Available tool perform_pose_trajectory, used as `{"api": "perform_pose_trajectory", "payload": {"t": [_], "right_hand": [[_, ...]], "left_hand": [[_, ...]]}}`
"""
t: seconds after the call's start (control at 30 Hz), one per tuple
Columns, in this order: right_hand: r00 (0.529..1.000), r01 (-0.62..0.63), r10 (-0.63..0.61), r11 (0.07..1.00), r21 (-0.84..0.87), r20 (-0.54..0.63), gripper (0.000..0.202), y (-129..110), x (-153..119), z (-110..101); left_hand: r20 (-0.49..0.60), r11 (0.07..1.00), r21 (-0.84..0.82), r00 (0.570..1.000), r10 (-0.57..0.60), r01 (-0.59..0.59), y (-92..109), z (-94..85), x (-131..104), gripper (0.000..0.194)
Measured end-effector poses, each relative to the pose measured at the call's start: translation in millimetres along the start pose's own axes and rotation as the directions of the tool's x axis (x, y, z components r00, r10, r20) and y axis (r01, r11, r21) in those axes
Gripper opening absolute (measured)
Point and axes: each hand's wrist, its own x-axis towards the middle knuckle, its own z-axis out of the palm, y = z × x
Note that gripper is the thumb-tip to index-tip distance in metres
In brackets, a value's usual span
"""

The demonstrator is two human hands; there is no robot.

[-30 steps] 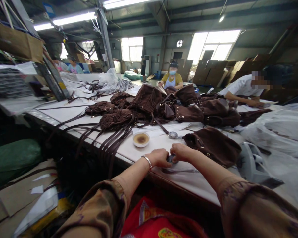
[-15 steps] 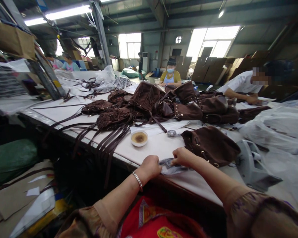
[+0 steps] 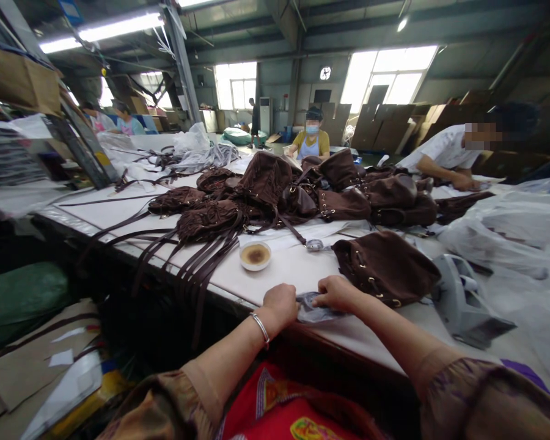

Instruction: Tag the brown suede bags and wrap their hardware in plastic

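Observation:
At the table's near edge lies a clear plastic bag [image 3: 318, 310] with something dark inside that I cannot make out. My left hand [image 3: 279, 304] is closed on the bag's left end, its fingers partly hidden behind the knuckles. From above, my right hand [image 3: 337, 293] grips the bag's upper edge in a closed pinch. Just beyond the right hand rests a dark brown drawstring bag [image 3: 389, 266] with gold eyelets. A white bowl [image 3: 255, 256] of yellowish-brown stuff stands past my left hand.
Brown bags [image 3: 266, 177] are heaped across the table [image 3: 229, 278], their straps [image 3: 201, 269] hanging over the front edge. A grey tape dispenser [image 3: 470, 305] and clear plastic sheeting [image 3: 531, 244] are at right. Co-workers [image 3: 311, 137] sit across the table and at right.
Both hands keep hold of the plastic bag and have shifted only slightly. The left wrist has turned a little. The whole view has moved slightly.

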Motion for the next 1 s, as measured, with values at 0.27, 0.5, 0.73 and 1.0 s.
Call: {"api": "perform_pose_trajectory", "payload": {"t": [0.27, 0.5, 0.73, 1.0], "right_hand": [[0.998, 0.057, -0.057, 0.998, 0.003, -0.033, 0.023, 0.7, -4.9, 1.1], [0.991, 0.095, -0.103, 0.991, -0.093, -0.086, 0.027, -2.3, -7.0, 1.7], [0.986, 0.105, -0.124, 0.982, -0.159, -0.115, 0.033, -5.5, -10.4, 6.8], [0.989, 0.068, -0.091, 0.981, -0.183, -0.118, 0.036, -11.5, -12.4, 8.1]], "left_hand": [[0.087, 0.984, -0.177, 0.996, 0.005, 0.011, -11.1, -8.0, 19.0, 0.023], [0.079, 0.929, -0.37, 0.996, 0.038, -0.006, -10.1, -1.8, 14.0, 0.026], [-0.096, 0.969, -0.214, 0.99, 0.107, -0.125, -1.7, 10.3, -11.2, 0.027], [-0.034, 0.97, 0.143, 0.979, 0.201, -0.194, 12.9, 7.8, -8.3, 0.024]]}}
